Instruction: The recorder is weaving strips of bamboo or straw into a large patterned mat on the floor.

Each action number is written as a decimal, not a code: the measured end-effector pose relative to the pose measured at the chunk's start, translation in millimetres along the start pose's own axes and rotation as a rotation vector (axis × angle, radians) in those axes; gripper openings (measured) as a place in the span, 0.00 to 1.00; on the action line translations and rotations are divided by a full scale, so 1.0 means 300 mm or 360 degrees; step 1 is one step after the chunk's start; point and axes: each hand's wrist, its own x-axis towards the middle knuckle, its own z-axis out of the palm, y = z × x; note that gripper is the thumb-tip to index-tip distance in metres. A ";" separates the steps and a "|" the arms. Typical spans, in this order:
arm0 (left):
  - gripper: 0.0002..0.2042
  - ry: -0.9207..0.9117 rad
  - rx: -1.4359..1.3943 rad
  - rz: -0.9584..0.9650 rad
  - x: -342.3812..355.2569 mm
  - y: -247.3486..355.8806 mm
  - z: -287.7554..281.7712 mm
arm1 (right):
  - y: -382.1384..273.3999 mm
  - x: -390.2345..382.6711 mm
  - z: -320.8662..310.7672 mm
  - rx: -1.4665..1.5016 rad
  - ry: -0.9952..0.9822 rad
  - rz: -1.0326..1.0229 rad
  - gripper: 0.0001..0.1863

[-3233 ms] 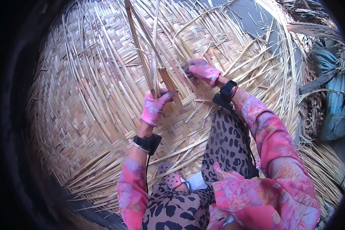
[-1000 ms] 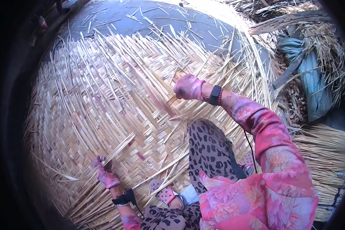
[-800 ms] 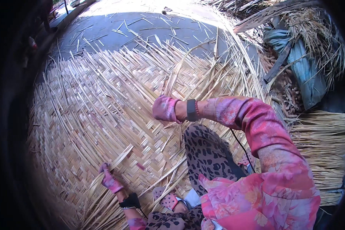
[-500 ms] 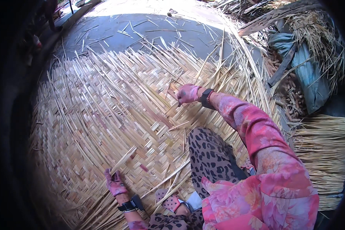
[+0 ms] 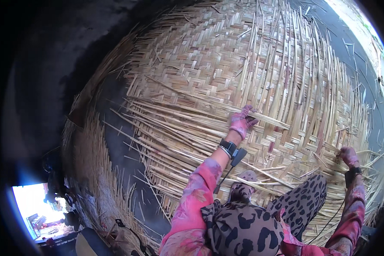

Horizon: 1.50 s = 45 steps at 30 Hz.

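Note:
A broad woven mat (image 5: 187, 51) of flat pale split strips in a herringbone weave spreads before me. My left hand (image 5: 242, 120), in a pinkish glove, has its fingers closed round a few long split strips (image 5: 271, 122); their ends reach to the right past it. More loose strips (image 5: 175, 121) fan out to the left of this hand, over the mat. My right hand (image 5: 350, 157), also gloved, is a fist low over the mat's right part. What it holds, if anything, I cannot make out.
My patterned knee (image 5: 307, 192) and shoe (image 5: 246, 176) are on the mat. Grey floor (image 5: 138, 192) with scattered strip pieces borders it at left and right. A bundle of thin stalks (image 5: 96, 158) lies at left, near a bright opening (image 5: 40, 209).
My view has swung toward the left, so the mat's left edge and the bundle there now show. My left hand still grips the strips; my right hand stays a fist.

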 end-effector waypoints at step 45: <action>0.19 0.0169 0.0755 0.0302 0.101 0.002 -0.043 | -0.159 -0.014 -0.119 0.1457 0.1113 -0.0021 0.10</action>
